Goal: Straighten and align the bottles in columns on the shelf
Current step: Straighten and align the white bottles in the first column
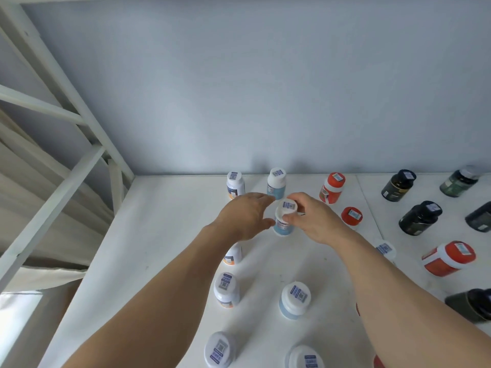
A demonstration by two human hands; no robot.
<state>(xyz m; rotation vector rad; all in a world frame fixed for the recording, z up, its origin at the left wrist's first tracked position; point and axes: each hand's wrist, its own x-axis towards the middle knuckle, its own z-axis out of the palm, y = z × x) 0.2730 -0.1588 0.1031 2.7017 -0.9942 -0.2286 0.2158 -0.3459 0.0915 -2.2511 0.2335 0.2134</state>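
On the white shelf [164, 235] stand two columns of white-capped bottles. The left column has orange-labelled ones [226, 289], the right column blue-labelled ones [294, 300]. My right hand [313, 221] pinches the cap of a blue-labelled bottle [283, 220] in the second column. My left hand [245, 215] cups that same bottle from its left side, thumb and fingers curved around it. Behind it stand another blue bottle [276, 181] and an orange-labelled one [235, 183] by the back wall.
Red bottles [332, 187] and dark bottles [419, 217] stand scattered to the right; one red bottle [449, 258] and some dark ones lie tilted. A white frame post [87, 118] rises at the left. The wall closes the back of the shelf.
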